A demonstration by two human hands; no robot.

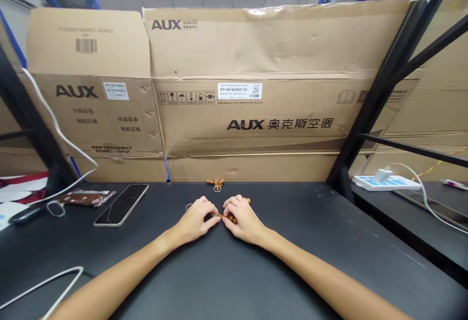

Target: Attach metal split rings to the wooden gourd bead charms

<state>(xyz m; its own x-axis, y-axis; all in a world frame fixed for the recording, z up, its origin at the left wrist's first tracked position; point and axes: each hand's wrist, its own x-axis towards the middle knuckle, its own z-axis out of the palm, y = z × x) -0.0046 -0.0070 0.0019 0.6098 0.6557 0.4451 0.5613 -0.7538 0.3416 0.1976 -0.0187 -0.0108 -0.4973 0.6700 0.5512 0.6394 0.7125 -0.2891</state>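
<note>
Wooden beads (232, 219), small, round and reddish brown, sat between the two hands near the middle of the black surface (310, 242), a little toward its far edge. The left hand (197, 217) was curled shut, thumb and forefinger pinched on the near end of the row where something thin and pale stuck out; whether that was a cord or a needle was too small to tell. The right hand (243, 218) was likewise closed over the beads, with a few of them showing under its fingers and one or two peeping out behind its knuckles. A thin loop (188, 207) lay on the surface just beside the left hand.

Judging by their size, the beads were light, hard and smooth, likely to roll or slip from a loose grip, so a fingertip pinch on a single bead, or on the strand close beside it, looked the surest hold.

A second small cluster of beads (215, 183) rested close to the far edge, against the cardboard boxes (256, 115) that walled off the back. Toward the far left corner lay a phone (122, 204) face up, a brown snack packet (86, 197) beside it, and a white cable (54, 281) trailed along the left edge. A power strip (385, 182) sat on a neighbouring bench to the right.
</note>
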